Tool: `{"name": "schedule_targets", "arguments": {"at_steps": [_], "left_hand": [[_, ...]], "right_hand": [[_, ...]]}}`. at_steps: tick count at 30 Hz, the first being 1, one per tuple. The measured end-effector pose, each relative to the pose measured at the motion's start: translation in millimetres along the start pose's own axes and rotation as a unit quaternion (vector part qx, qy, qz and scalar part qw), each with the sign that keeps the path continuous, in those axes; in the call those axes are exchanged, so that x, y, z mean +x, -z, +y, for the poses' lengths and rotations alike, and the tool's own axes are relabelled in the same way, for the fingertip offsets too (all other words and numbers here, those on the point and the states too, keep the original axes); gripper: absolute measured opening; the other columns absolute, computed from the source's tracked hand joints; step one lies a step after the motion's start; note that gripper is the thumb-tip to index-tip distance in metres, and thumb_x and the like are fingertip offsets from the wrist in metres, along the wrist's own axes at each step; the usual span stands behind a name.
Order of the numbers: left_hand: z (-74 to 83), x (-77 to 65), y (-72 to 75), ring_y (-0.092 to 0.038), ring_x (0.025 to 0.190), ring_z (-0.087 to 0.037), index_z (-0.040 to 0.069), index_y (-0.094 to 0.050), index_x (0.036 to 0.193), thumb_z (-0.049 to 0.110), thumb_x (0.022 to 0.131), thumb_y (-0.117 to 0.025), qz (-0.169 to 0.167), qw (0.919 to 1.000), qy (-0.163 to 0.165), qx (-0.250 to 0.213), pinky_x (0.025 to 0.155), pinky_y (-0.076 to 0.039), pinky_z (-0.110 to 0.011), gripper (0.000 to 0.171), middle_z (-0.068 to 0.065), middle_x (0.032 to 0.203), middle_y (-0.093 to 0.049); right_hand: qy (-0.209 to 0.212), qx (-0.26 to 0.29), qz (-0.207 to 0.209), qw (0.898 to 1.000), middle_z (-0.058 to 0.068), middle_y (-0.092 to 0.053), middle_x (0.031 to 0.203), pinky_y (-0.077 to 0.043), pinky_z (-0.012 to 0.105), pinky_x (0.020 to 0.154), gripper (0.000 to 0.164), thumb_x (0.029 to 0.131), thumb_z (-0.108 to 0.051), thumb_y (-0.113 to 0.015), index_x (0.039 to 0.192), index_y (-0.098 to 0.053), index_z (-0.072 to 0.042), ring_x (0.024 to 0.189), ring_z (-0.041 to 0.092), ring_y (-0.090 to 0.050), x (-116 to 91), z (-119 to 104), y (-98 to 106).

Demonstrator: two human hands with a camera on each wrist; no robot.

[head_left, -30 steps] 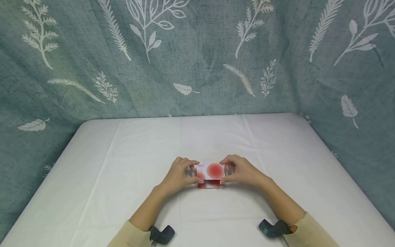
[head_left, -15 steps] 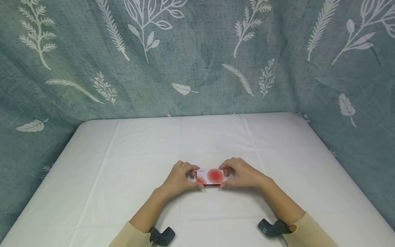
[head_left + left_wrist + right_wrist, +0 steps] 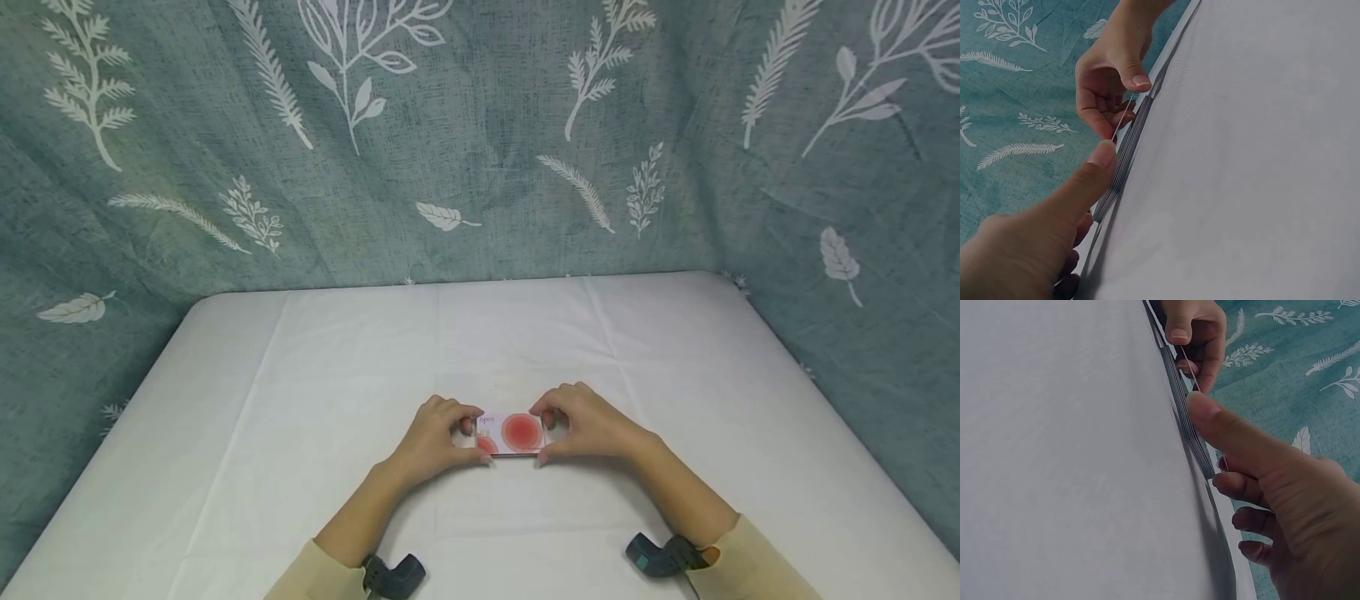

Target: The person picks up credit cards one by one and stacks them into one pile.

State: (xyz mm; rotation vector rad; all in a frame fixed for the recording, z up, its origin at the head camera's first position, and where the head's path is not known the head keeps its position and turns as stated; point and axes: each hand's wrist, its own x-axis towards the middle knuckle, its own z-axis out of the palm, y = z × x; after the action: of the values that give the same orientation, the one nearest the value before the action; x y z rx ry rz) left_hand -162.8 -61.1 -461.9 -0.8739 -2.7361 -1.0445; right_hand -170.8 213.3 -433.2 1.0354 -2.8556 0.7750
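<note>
A thin card [image 3: 522, 432] with a red circle printed on white is held level between the two hands at the middle of the table. My left hand [image 3: 433, 435] pinches its left end between thumb and fingers; my right hand [image 3: 588, 423] does the same at the right end. From the left wrist, the card shows edge-on as a thin line, just above a stack of thin cards [image 3: 1127, 147] lying on the table. A narrow gap parts card and stack in the right wrist view, where the stack's layered side [image 3: 1186, 415] shows. The held card hides the stack's top.
A white cloth [image 3: 337, 350] with fold creases covers the table. Behind it and at both sides hangs a green curtain [image 3: 495, 208] with white leaf prints. Dark wrist-worn devices, one [image 3: 396, 575] at the left and one [image 3: 663, 556] at the right, stick out above the cloth.
Both hands have come down and slightly toward the person with the card. The print of the card beneath, visible below the front edge a second ago, is now covered by the held card.
</note>
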Motion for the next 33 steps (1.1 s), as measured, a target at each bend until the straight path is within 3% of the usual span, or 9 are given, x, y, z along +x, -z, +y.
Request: {"name": "schedule_targets", "arguments": {"at_steps": [16,22,33], "left_hand": [[-4.4,-1.1,-3.0,-0.038,0.085,-0.008,0.011,-0.067,0.110,0.040,0.061,-0.086,0.019,0.9987,-0.043,0.022,0.078,-0.035,-0.029,0.059,0.011,0.081,-0.054],[-5.2,-1.3,-4.5,-0.038,0.085,-0.008,0.012,-0.067,0.111,0.041,0.062,-0.086,0.016,0.9991,-0.034,0.021,0.078,-0.035,-0.029,0.059,0.011,0.082,-0.054],[-1.8,-0.7,-3.0,-0.038,0.087,-0.008,0.013,-0.067,0.113,0.039,0.064,-0.085,-0.004,0.9999,0.009,0.001,0.080,-0.034,-0.030,0.059,0.013,0.081,-0.052]], "right_hand": [[0.004,0.003,-0.005,1.000,-0.013,-0.055,0.080,-0.039,0.029,0.080,0.060,0.060,-0.054,-0.082,0.105,-0.066,-0.017,0.078,0.005,-0.046,0.7,3.1,-2.5],[-0.006,0.007,-0.011,1.000,-0.013,-0.056,0.080,-0.039,0.029,0.079,0.059,0.060,-0.051,-0.083,0.105,-0.066,-0.016,0.078,0.005,-0.047,0.4,3.1,-2.5],[-0.010,0.005,-0.021,1.000,-0.012,-0.056,0.080,-0.040,0.029,0.079,0.058,0.061,-0.047,-0.085,0.106,-0.067,-0.016,0.077,0.005,-0.047,1.5,0.7,-1.1]]}}
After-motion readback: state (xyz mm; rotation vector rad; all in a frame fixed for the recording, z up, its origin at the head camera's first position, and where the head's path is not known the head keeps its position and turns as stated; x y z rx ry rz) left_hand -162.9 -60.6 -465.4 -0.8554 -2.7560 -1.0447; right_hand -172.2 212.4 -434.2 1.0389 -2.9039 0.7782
